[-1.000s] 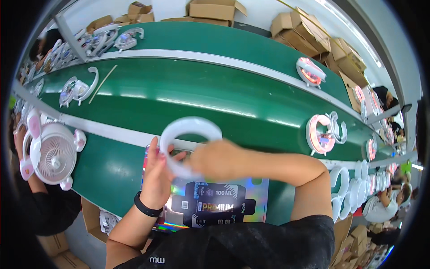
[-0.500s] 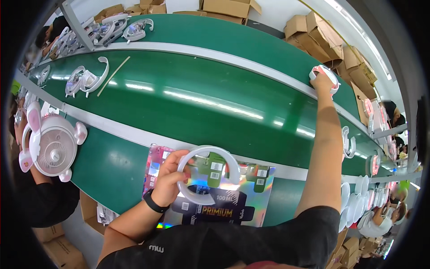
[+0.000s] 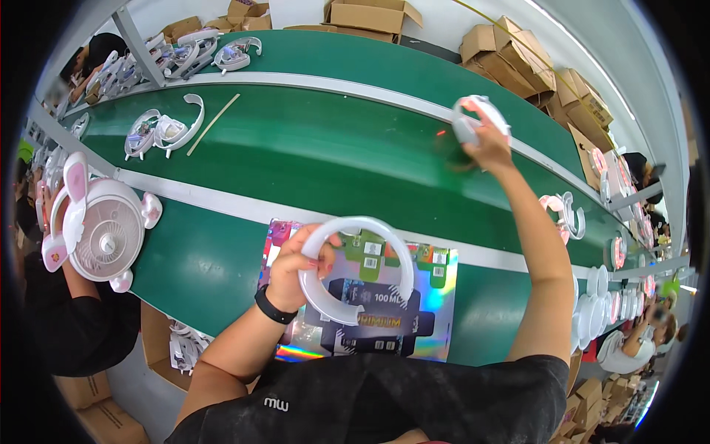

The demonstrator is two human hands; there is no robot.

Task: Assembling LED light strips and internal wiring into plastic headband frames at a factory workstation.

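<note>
My left hand (image 3: 291, 270) pinches a white C-shaped plastic ring (image 3: 404, 259), its gap toward the lower right. Under the ring lies a shiny printed packaging sheet (image 3: 436, 325) with silver, green and black areas. My right hand (image 3: 489, 146), arm stretched out, grips a white and pink round fan part (image 3: 497, 112) and lifts it above the far side of the green belt; motion blurs the part's details.
A pink-and-white fan with rabbit ears (image 3: 111, 244) stands at the left by another person's arm. Half-built white housings (image 3: 174, 132) ride on the belt (image 3: 296, 140). White discs (image 3: 584, 329) line the right edge. Cardboard boxes (image 3: 510, 59) stand at the back.
My right hand has drawn the white and pink part from the far ledge leftward over the belt. The left hand with the ring has shifted slightly right and up.
</note>
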